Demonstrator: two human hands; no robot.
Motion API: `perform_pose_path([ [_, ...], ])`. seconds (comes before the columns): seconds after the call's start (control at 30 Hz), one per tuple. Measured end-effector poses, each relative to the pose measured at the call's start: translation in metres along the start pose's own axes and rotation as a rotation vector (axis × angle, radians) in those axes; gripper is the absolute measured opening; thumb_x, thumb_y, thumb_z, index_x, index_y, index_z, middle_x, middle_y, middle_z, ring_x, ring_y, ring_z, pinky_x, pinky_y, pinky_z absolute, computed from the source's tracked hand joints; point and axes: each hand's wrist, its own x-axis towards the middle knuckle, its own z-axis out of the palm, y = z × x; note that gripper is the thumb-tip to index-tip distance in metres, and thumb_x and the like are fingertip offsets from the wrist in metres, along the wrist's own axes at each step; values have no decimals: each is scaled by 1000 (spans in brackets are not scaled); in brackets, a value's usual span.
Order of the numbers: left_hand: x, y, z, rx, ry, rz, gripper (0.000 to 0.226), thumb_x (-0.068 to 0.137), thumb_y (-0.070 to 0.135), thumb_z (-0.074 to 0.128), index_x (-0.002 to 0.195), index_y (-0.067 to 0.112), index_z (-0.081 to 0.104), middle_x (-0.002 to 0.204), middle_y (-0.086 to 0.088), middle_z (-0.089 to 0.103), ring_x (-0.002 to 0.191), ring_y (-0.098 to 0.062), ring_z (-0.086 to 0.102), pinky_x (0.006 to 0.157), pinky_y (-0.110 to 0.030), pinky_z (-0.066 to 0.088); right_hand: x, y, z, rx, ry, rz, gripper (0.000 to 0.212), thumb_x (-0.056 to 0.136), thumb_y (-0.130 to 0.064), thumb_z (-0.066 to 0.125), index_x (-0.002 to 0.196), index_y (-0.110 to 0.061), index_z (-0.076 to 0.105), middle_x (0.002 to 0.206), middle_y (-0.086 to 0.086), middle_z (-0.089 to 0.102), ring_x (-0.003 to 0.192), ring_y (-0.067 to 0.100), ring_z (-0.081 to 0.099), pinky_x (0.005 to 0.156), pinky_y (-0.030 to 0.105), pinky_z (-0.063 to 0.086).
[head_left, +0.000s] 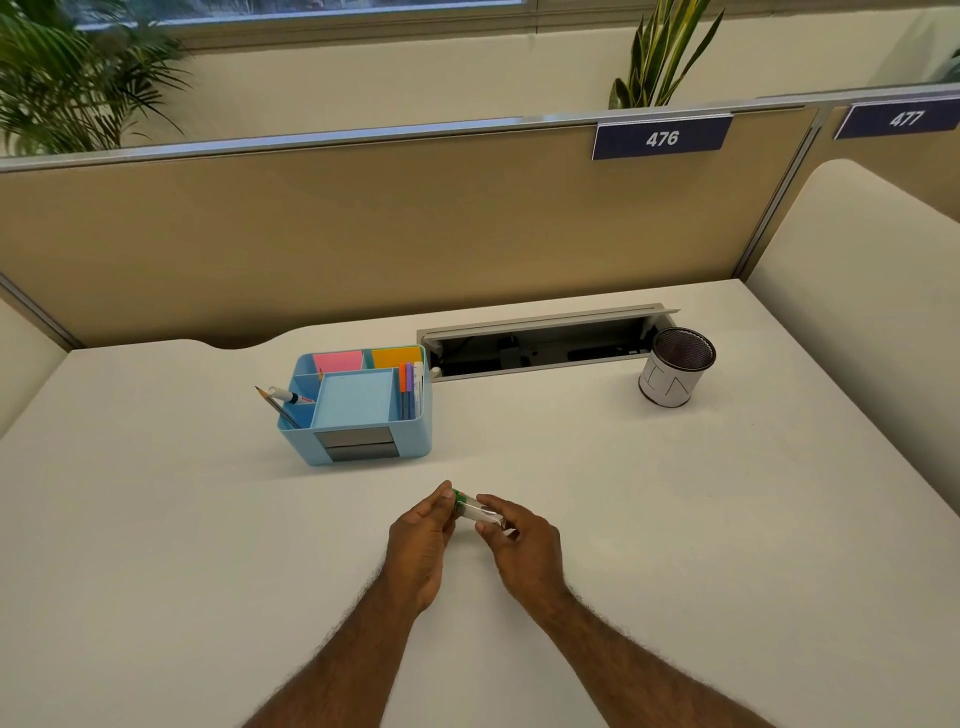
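Note:
Just above the white desk (675, 519), near its middle front, both hands hold a small clear tube (475, 510) with a green cap. My left hand (422, 545) pinches the green cap end with thumb and fingertips. My right hand (522, 543) grips the clear body of the tube between its fingers. What is inside the tube is too small to tell.
A light blue desk organizer (358, 405) stands behind the hands, with pens, a pencil and pink and orange sticky notes. A mesh pen cup (675, 371) stands at the back right beside an open cable tray (540, 343). A tan partition closes the back.

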Motion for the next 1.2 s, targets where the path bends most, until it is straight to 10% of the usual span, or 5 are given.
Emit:
perform_pose_path([
  [0.37,-4,20,8,44,67,-83,10,82,16,70,83,7,73,78,-10,77,89,-29,70,71,-29,53,-8,-5,-7,-230,97,-421,33,85,-12,68,117,-21,68,116,-3,71,108,9,62,97,22,47],
  [0.63,-12,26,13,-75,-13,-57,23,84,20,68,100,4,70,101,-17,73,99,-29,68,89,-35,51,4,-27,-8,-49,32,-72,36,84,-31,69,118,-21,67,111,-7,72,81,-9,62,73,-4,42],
  [0.83,-14,29,7,-127,-40,13,21,86,18,64,102,7,72,100,-15,75,103,-29,68,98,-38,49,6,-40,-2,223,-51,196,32,82,-30,71,113,-24,68,86,-10,74,69,3,69,71,20,57],
  [0.97,-14,33,-5,166,-28,107,29,86,18,66,112,9,69,106,-9,74,106,-24,66,101,-37,46,15,-44,3,84,-257,317,26,79,-33,71,101,-21,67,88,-4,74,78,12,70,73,31,59],
  [1.2,-4,54,-8,670,-20,274,57,86,47,58,137,24,49,139,-3,56,122,-17,54,96,-28,41,50,-69,17,-399,-412,13,28,76,-26,72,96,-11,59,97,6,67,89,23,62,76,33,50],
])
